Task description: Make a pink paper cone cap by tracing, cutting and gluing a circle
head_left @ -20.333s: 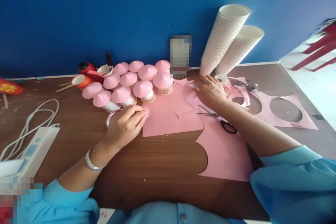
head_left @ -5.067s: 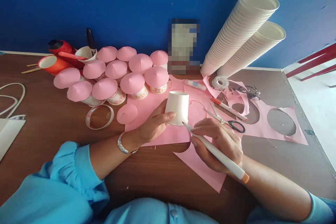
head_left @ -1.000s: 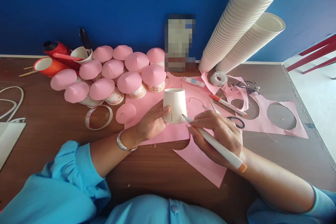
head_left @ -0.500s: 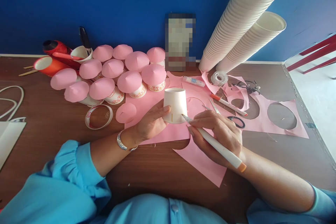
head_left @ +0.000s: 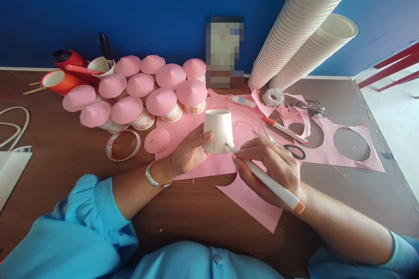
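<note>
Steadying the work, an upturned paper cup [head_left: 218, 130] is clasped above the pink paper [head_left: 183, 133] on the counter [head_left: 65, 157] by the left hand [head_left: 188, 154], while a pen [head_left: 265, 178], pinched in the right hand [head_left: 271, 170], apparently marks its side.

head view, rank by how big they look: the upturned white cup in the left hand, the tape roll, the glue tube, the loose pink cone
1. upturned white cup
2. loose pink cone
3. tape roll and glue tube: alike, both farther back, so unsure

My left hand [head_left: 187, 153] is palm-in, fingers curled, thumb extended forward in a grip. My right hand [head_left: 273, 170] is in a writing pinch, both forearms angled inward.
</note>
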A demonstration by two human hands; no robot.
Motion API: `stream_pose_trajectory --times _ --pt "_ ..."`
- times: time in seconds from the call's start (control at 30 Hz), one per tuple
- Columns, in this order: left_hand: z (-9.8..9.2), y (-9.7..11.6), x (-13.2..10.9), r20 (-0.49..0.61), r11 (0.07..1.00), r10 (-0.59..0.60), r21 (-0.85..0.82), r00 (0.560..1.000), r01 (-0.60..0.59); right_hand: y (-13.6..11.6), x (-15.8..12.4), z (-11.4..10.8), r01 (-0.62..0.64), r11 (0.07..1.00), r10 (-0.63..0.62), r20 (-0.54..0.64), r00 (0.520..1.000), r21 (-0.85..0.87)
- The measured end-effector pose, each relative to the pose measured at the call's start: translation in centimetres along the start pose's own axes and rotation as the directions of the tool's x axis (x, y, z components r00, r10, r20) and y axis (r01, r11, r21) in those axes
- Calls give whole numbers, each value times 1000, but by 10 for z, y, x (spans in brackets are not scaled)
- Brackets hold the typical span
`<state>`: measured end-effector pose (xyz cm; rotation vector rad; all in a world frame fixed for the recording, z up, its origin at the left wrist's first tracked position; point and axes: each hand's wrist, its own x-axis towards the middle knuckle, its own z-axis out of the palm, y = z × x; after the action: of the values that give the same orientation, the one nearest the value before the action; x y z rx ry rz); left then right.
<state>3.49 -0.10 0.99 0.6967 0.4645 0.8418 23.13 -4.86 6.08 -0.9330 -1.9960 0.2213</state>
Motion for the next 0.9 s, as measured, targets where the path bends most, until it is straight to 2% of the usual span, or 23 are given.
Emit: stream_pose_trajectory --times 0.5,0.73,0.9 --pt "-4 -3 0 0 1000 -3 7 1000 3 -6 2 -3 -6 999 3 75 997 40" --pt "-2 -1 0 -13 1000 14 -12 1000 -14 -6 2 -7 -3 999 4 -37 999 33" --pt "-4 -1 1 -4 1000 -1 -12 1000 1 -5 3 -6 -4 1000 5 -37 999 27"
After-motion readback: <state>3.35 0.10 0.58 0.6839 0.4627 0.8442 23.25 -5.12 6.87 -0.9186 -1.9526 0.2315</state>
